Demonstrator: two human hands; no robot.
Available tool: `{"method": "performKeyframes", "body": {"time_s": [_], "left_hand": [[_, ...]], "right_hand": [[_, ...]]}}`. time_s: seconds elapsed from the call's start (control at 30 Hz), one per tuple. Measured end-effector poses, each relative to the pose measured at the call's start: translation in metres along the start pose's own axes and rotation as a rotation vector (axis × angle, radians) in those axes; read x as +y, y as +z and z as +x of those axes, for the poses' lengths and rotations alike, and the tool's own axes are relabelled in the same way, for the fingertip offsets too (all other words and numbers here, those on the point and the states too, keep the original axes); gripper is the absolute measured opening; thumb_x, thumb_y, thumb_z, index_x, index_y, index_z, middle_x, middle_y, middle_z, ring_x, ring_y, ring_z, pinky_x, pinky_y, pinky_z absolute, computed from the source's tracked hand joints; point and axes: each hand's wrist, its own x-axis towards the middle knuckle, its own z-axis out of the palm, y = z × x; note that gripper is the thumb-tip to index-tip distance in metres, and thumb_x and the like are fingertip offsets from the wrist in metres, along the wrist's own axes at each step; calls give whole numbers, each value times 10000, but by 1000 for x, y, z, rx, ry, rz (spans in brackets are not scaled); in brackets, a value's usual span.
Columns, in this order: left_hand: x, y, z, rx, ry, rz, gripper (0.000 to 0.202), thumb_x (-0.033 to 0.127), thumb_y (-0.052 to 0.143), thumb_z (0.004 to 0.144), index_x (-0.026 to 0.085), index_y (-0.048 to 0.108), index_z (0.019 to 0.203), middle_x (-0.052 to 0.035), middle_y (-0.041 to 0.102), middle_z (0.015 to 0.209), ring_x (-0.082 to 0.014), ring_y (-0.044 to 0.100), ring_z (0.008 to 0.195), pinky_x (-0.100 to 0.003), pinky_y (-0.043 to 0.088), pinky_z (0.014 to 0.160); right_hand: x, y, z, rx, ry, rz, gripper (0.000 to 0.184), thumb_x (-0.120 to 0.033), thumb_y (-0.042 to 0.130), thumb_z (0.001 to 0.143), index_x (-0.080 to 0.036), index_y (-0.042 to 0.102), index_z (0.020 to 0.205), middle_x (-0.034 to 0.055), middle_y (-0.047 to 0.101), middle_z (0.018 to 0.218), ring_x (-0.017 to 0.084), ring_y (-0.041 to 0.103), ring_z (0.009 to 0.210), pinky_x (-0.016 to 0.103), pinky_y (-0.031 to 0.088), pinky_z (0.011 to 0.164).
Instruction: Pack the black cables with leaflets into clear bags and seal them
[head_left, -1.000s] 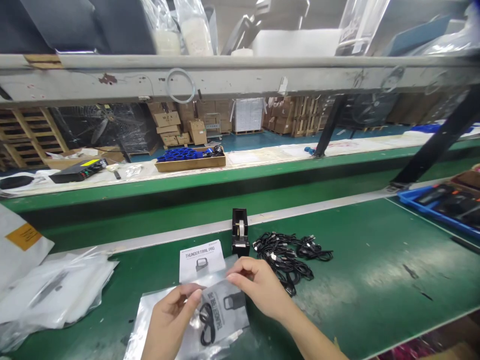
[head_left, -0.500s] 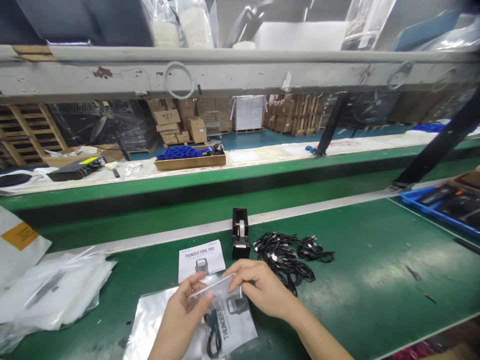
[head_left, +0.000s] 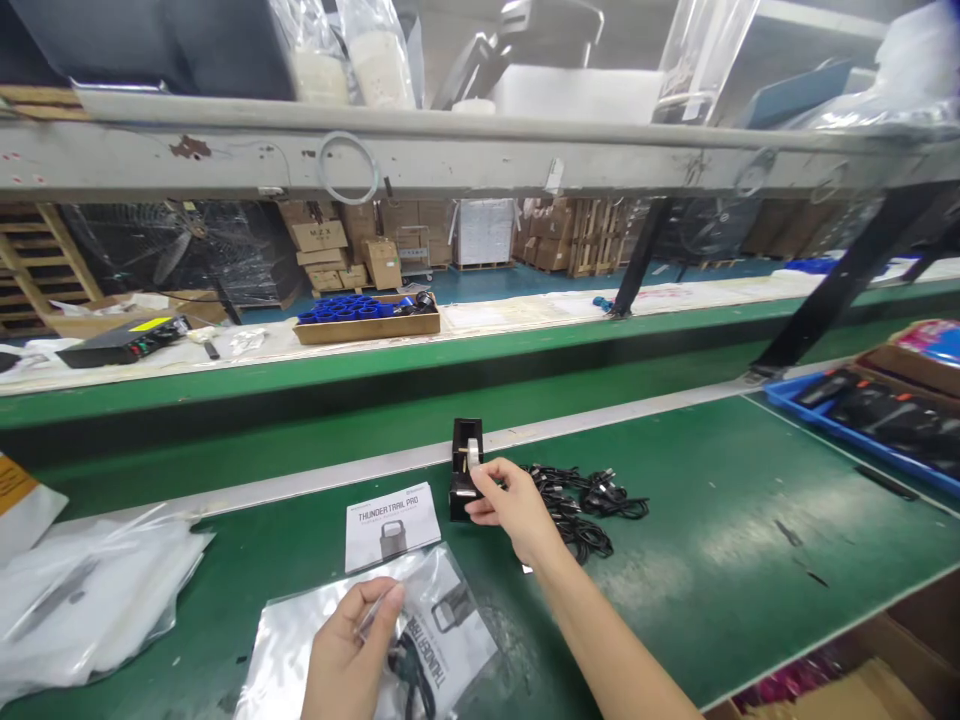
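My left hand (head_left: 349, 655) pinches the folded top of a clear plastic bag (head_left: 442, 625) that holds a printed booklet and a coiled black cable. It rests on a stack of flat clear bags (head_left: 281, 640) on the green bench. My right hand (head_left: 506, 505) reaches forward to the black tape dispenser (head_left: 465, 468), fingers pinched at its tape end. A booklet titled "Thunder Trail Pro" (head_left: 390, 522) lies just left of the dispenser. A heap of black cables (head_left: 589, 505) lies right of my right hand.
A pile of white plastic bags (head_left: 82, 590) lies at the left. A blue tray (head_left: 874, 415) with black items sits at the far right. Beyond the bench runs a green conveyor, then a cardboard tray of blue parts (head_left: 364, 315). A shelf beam spans overhead.
My right hand left the bag and moved forward to the tape dispenser. My left hand stayed on the bag's folded top.
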Motion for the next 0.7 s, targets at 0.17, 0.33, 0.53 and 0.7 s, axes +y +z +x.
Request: {"method": "performKeyframes", "body": {"time_s": [0.17, 0.33, 0.53, 0.7], "left_hand": [[-1, 0, 0, 41, 21, 60, 402, 554, 639, 574, 200, 625, 764, -20, 690, 750, -226, 617, 744, -300, 432, 684], [6, 3, -4, 71, 19, 71, 429, 555, 633, 581, 227, 582, 853, -40, 692, 868, -237, 622, 784, -313, 442, 661], [12, 3, -7, 120, -2, 21, 497, 526, 643, 592, 229, 533, 975, -87, 691, 892, -268, 627, 847, -349, 463, 669], [12, 9, -18, 144, 39, -30, 481, 498, 681, 542, 226, 530, 908, -54, 700, 821, -223, 637, 776, -273, 475, 621]], "right_hand": [[16, 11, -21, 10, -95, 73, 254, -384, 555, 747, -157, 541, 633, 97, 520, 1085, 191, 551, 1000, 300, 434, 839], [35, 9, -28, 104, -183, -266, 199, -271, 546, 735, -172, 528, 564, 108, 469, 999, 223, 515, 945, 356, 408, 824], [13, -2, -64, -103, -227, -145, 219, -337, 482, 795, -179, 508, 645, 18, 483, 739, 128, 487, 632, 259, 401, 611], [10, 20, -82, -323, -67, -112, 295, -385, 516, 768, -156, 524, 582, -35, 471, 526, 73, 402, 461, 190, 299, 453]]}}
